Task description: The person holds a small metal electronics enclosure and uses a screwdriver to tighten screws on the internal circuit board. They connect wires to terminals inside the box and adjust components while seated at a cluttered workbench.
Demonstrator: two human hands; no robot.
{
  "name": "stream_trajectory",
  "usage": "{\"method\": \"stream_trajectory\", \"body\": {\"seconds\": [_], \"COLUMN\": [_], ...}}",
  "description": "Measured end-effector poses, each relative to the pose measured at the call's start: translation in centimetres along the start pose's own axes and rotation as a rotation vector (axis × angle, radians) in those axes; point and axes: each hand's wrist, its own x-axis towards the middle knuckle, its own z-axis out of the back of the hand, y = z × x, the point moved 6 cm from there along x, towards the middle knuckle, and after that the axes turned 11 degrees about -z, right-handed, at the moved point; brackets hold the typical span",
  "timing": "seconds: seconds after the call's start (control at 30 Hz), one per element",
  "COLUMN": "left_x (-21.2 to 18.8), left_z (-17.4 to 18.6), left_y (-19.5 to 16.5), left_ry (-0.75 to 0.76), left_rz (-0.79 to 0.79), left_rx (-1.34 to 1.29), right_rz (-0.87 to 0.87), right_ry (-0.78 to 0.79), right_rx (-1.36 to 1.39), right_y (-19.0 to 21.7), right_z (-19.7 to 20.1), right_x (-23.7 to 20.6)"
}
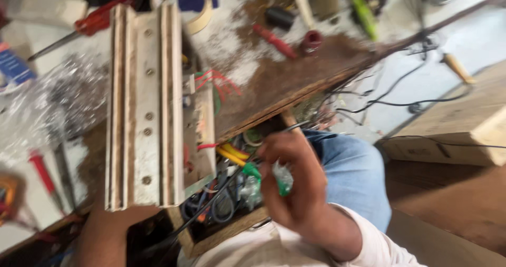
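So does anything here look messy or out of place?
Yes. The long ribbed metal block sits tilted, overhanging the bench edge above an open drawer stuffed with tangled wires. Loose black cables dangle off the worn wooden bench.

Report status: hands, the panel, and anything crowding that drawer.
Left hand under the white grooved panel, propping it. Right hand pinching a small clear-and-green piece over the open drawer. Tangled wires crowd it.
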Motion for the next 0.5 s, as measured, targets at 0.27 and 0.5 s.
{"method": "stream_trajectory", "body": {"seconds": [0.27, 0.5], "left_x": [0.9, 3.1], "left_z": [-1.7, -1.2], "left_y": [-3.4, -8.5], "left_ry": [-0.013, -0.367], "left_rz": [-0.169, -0.399], "left_rx": [-0.188, 0.070], "right_rz": [-0.033, 0.068], "right_ry": [-0.359, -0.268], "right_rx": [-0.577, -0.890], "right_y": [-3.3, -4.0], "right_z": [12.9, 9.8], "right_x": [10.4, 15.4]}}
